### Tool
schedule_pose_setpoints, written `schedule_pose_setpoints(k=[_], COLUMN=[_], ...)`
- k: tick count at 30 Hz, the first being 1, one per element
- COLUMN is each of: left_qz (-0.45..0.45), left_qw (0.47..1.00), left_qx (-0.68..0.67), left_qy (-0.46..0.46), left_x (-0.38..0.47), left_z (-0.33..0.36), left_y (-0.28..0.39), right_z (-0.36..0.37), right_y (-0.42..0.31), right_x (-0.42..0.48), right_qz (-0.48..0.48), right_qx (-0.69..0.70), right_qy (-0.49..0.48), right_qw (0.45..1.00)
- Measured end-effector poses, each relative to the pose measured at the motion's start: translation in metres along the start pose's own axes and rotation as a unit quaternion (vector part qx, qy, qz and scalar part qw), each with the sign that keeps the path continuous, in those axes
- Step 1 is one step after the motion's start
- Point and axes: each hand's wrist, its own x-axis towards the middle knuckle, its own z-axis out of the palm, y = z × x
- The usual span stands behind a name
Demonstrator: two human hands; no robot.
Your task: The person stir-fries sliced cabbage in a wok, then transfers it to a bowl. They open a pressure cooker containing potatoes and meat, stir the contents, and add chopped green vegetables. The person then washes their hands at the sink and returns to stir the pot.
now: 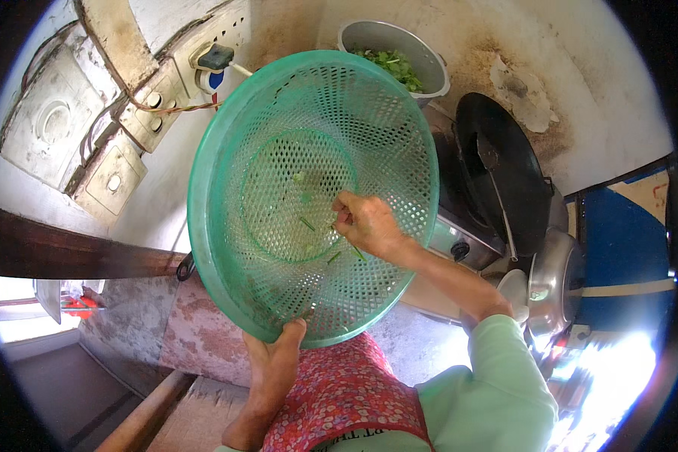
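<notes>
A big green plastic colander [217,226] is tilted before me, its mesh bowl facing up. My left hand [277,356] grips its near rim, thumb on top and the other fingers hidden beneath. Inside the bowl, my right hand [367,223] has its fingers bent together in a pinch; whether something small is between them cannot be made out. A few green stem bits [307,224] and a pale green scrap [299,177] lie on the mesh near it. Behind the colander's far rim, a metal pot [429,62] holds chopped leafy greens [395,66].
Right of the colander, a black wok [517,186] with a metal spatula [503,209] rests over a gas stove [469,243]. Stacked metal pots [553,282] stand near my right elbow. Wall switches [155,113] and a plugged-in cord [214,56] are at the upper left.
</notes>
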Motion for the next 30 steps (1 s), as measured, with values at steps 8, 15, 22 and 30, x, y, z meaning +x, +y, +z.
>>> schedule_pose_setpoints(k=[8,15,22,30], left_qz=[0.023,0.001,0.020,0.036], left_qw=[0.999,0.999,0.999,0.999], left_qx=[0.026,0.018,0.028,0.022], left_qy=[-0.008,-0.029,-0.014,0.002], left_x=[0.000,0.005,0.003,-0.007], left_z=[-0.006,-0.014,-0.013,0.001], left_y=[0.000,-0.003,-0.004,0.018], right_z=[0.019,0.012,0.001,-0.023], right_y=[-0.010,-0.041,-0.016,-0.023], right_x=[-0.007,0.008,-0.016,-0.014], right_qz=[-0.108,-0.271,-0.272,-0.103], right_qx=[-0.062,-0.079,-0.154,-0.101], right_qy=[0.036,0.096,-0.085,0.022], right_qw=[0.991,0.955,0.946,0.989])
